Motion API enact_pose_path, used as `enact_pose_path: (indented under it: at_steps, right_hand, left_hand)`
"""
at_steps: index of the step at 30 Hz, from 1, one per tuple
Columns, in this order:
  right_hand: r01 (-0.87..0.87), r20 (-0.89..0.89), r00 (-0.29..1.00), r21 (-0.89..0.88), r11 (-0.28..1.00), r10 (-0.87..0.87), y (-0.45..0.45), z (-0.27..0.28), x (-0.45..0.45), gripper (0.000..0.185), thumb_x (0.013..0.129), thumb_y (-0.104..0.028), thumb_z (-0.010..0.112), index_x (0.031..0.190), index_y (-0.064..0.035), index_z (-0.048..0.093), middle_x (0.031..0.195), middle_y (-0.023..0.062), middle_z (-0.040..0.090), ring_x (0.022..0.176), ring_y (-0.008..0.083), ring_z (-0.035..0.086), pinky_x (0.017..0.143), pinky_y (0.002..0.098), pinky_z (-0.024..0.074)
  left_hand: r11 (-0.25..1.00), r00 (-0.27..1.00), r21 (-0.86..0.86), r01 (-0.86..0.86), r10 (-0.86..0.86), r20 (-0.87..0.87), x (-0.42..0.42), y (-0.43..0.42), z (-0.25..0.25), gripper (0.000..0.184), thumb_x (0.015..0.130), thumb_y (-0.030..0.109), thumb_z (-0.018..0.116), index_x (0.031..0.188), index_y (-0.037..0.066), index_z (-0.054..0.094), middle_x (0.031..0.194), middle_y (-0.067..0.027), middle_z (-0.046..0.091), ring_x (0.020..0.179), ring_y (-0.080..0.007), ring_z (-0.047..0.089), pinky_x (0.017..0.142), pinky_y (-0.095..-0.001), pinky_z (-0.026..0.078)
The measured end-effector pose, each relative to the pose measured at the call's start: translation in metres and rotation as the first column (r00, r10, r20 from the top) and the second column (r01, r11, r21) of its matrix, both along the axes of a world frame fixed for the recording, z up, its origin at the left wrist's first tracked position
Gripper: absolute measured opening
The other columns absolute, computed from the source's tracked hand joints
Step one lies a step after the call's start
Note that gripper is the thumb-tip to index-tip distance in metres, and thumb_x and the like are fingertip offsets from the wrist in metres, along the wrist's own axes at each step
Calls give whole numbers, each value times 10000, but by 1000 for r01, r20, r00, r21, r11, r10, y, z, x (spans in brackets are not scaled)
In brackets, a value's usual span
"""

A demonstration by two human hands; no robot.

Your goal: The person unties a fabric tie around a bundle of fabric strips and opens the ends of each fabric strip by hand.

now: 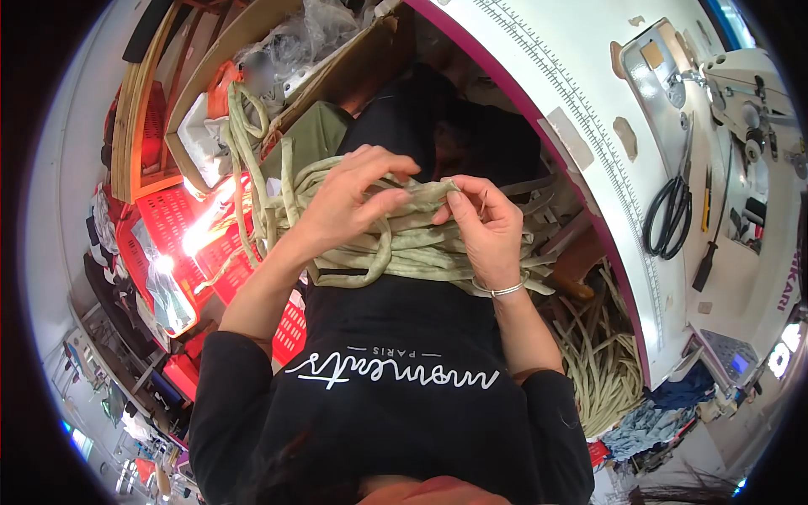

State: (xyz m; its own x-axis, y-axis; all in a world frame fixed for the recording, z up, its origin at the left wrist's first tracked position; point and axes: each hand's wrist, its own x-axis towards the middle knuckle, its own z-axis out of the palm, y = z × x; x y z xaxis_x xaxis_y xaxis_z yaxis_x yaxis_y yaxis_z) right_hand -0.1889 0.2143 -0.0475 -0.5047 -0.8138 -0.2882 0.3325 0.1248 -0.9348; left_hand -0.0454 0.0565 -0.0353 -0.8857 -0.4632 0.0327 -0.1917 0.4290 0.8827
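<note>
A thick bundle of pale green fabric strips [421, 253] lies across my lap, with some strips hanging off to the left. My right hand [490, 223] pinches the end of one strip [427, 197] between thumb and fingertips. Left of it, my left hand [358, 198] hovers over or rests lightly on the bundle, its thumb and forefinger apart. Whether the left fingers touch the pinched strip, I cannot tell.
On the right, a white sewing table [589, 101] carries black-handled scissors [667, 217], a screwdriver [705, 268] and a sewing machine [749, 101]. More strips [598, 362] pile below it. Red crates [181, 223] and a cardboard box [337, 71] stand left and ahead.
</note>
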Motion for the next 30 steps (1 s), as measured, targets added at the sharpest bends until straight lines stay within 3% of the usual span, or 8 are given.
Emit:
enact_pose_path:
  at_steps: [8,11,13,15,19,21,26,30]
  right_hand:
    - [-54,-130,990,76,996,64,-2,10,2,68,913,-41,663,947,13,685,777,26,689,653,50,636,574,212,475]
    - [-15,-368,924,244,970,107,8,1,-20,67,894,-46,667,935,3,688,775,62,679,641,104,646,588,245,482]
    - [89,-657,741,302,949,139,25,-21,-50,132,904,-82,627,1004,-41,701,901,132,680,809,289,668,709,349,511]
    - [210,-807,442,517,830,391,50,-42,-84,240,929,-148,590,1149,-84,664,1050,157,684,979,359,646,834,415,504]
    - [309,-692,474,710,633,545,89,-95,-119,348,951,-248,581,1265,-98,596,1127,187,675,1081,381,631,907,427,488]
    - [267,-715,545,642,718,437,94,-129,-122,357,961,-264,579,1273,-92,588,1124,191,677,1062,363,641,901,421,489]
    - [254,-668,698,570,781,260,86,-145,-128,281,962,-244,587,1171,-59,621,1047,178,687,986,328,655,867,402,491]
    - [332,-943,300,247,910,146,71,-86,-98,202,900,-125,635,1093,-71,657,945,158,669,843,332,649,778,399,507]
  left_hand:
    - [977,993,202,-71,89,-82,-17,16,-7,125,877,47,666,997,14,668,852,-68,632,735,-142,615,655,-259,486]
    - [921,936,166,-352,349,44,3,-19,-10,125,879,21,656,1003,25,669,862,-69,642,764,-136,618,684,-272,482]
    - [807,871,-377,-454,491,2,34,-76,-25,249,857,-18,641,1100,35,646,986,-121,669,924,-275,643,805,-329,500]
    - [260,775,-919,-297,628,-72,45,-107,-2,379,824,-22,659,1194,39,607,1107,-158,653,1039,-347,616,872,-388,491]
    - [491,866,-790,-367,490,-98,44,-94,1,499,791,-6,685,1273,42,563,1235,-170,601,1138,-374,566,953,-435,446]
    - [758,956,-617,-211,292,33,22,-58,-9,479,802,20,686,1265,41,565,1263,-161,581,1155,-366,547,988,-436,419]
    - [936,982,-329,124,-69,174,-18,-2,-18,411,853,59,659,1251,32,563,1221,-156,580,1160,-351,529,994,-429,417]
    - [974,980,-163,156,-132,147,-32,3,-21,392,884,91,643,1260,19,556,1204,-157,591,1103,-342,570,933,-398,466]
